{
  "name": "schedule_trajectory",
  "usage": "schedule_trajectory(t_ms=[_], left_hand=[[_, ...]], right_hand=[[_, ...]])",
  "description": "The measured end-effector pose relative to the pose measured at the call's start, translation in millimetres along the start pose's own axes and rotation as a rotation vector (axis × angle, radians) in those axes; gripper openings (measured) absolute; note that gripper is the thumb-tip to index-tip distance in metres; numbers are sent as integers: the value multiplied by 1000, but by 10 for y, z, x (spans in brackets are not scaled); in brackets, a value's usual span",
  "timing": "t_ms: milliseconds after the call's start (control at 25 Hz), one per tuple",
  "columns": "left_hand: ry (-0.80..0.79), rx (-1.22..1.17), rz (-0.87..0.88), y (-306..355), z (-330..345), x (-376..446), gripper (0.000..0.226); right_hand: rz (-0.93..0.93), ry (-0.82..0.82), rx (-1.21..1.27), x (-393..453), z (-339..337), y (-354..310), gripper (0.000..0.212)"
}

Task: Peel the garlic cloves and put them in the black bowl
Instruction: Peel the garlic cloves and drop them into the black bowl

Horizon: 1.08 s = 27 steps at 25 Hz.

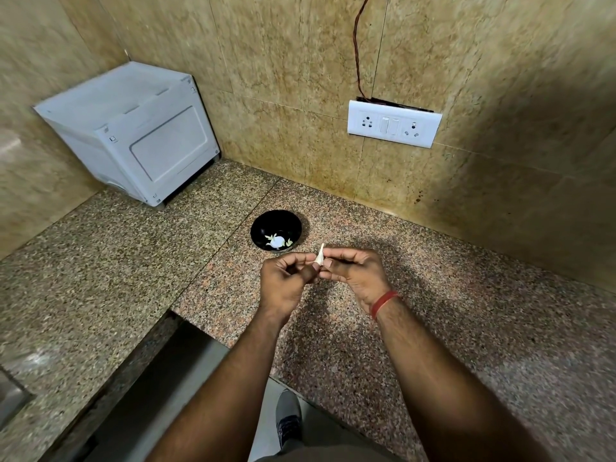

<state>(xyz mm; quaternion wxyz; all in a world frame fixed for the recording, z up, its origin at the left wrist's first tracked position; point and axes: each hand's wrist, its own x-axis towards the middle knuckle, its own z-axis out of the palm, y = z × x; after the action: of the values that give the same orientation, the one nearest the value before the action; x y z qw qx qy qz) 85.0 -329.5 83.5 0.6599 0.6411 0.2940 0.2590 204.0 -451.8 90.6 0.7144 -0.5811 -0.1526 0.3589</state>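
A white garlic clove (320,257) with a pointed tip is held above the granite counter, just in front of the black bowl (276,217). My left hand (287,278) and my right hand (354,270) both pinch it with thumb and fingertips, meeting at its lower end. The bowl sits on the counter behind my hands and holds a few pale garlic pieces (277,242) near its front wall. A red thread band circles my right wrist.
A white appliance box (133,131) stands in the back left corner of the granite counter (433,295). A white socket and switch panel (394,124) is on the tiled wall. The counter has a cut-out edge at lower left; my shoe (289,416) shows below.
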Motion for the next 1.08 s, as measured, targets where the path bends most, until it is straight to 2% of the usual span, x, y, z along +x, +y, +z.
schedule_trajectory(t_ms=[320, 520, 760, 1080], left_hand=[[-8, 10, -28, 0, -37, -44, 17], [-31, 89, 0, -5, -83, -62, 14], [-22, 60, -9, 22, -106, -101, 6], [-21, 42, -15, 20, -148, -118, 9]], right_hand=[[-19, 40, -150, -16, 98, -31, 23], [-14, 36, -180, -53, 144, -24, 20], [-30, 33, -202, -83, 187, -73, 15], [-33, 47, -246, -106, 245, -90, 16]])
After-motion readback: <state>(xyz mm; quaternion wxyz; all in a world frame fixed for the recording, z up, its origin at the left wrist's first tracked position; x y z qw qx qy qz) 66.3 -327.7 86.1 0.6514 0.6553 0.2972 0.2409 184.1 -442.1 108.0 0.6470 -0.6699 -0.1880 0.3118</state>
